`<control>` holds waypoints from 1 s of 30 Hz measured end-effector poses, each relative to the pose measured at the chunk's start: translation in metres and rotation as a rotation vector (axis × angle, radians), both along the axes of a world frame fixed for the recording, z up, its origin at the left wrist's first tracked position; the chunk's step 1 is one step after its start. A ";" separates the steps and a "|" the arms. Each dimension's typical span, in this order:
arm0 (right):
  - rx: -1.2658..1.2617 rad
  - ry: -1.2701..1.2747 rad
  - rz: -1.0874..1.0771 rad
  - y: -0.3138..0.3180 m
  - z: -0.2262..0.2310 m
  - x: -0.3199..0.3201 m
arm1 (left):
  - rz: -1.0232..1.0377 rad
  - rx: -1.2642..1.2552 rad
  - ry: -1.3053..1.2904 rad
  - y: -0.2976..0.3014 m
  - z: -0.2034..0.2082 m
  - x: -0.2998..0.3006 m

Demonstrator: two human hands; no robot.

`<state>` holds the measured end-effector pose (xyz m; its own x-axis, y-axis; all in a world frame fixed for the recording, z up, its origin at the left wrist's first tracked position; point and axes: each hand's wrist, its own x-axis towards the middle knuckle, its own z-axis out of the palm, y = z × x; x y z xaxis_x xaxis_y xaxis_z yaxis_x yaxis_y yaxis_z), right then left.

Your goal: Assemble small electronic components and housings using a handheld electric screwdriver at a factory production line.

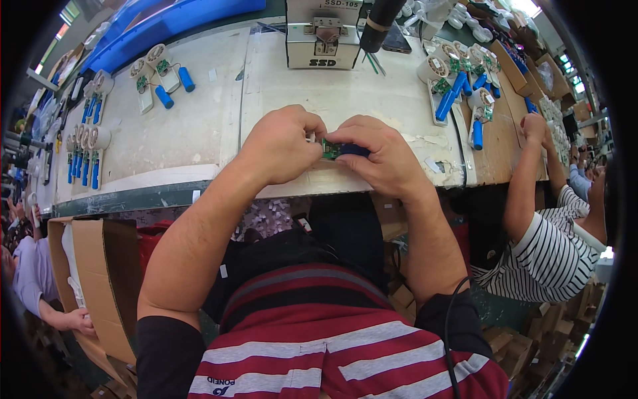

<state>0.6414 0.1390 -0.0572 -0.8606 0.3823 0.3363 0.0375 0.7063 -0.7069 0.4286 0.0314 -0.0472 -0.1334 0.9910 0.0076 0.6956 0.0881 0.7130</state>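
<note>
Over the near part of the workbench my hands meet around a small green circuit board and a dark blue cylinder, which looks like a battery cell. My right hand is closed on the blue cylinder between thumb and fingers. From the other side my left hand pinches at the board's edge, fingertips bunched. Whatever small part sits between the left fingertips is hidden by them. Whether cylinder and board are joined cannot be seen.
White housings with boards and blue cylinders stand in groups at the left and right. A boxy machine is at the back, beside a dark rod. A blue bin lies far left. A co-worker sits at right; a cardboard box stands left.
</note>
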 end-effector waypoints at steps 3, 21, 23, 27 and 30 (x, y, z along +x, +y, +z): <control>0.038 -0.002 -0.007 -0.002 0.000 -0.001 | -0.049 0.004 0.044 -0.002 0.002 -0.003; 0.235 -0.092 -0.104 -0.020 0.007 -0.013 | -0.171 0.027 0.028 -0.011 0.007 -0.008; 0.237 -0.103 -0.112 -0.021 0.007 -0.014 | -0.145 0.067 0.048 -0.011 0.001 -0.007; 0.165 -0.103 -0.175 -0.023 0.009 -0.007 | -0.154 0.147 0.077 -0.014 0.000 -0.005; 0.137 -0.101 -0.247 -0.020 0.009 0.014 | -0.215 0.150 0.128 -0.014 0.004 -0.008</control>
<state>0.6550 0.1192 -0.0479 -0.7792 0.5411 0.3163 0.2856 0.7558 -0.5893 0.4208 0.0178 -0.0436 0.0913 0.9830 0.1591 0.7720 -0.1708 0.6123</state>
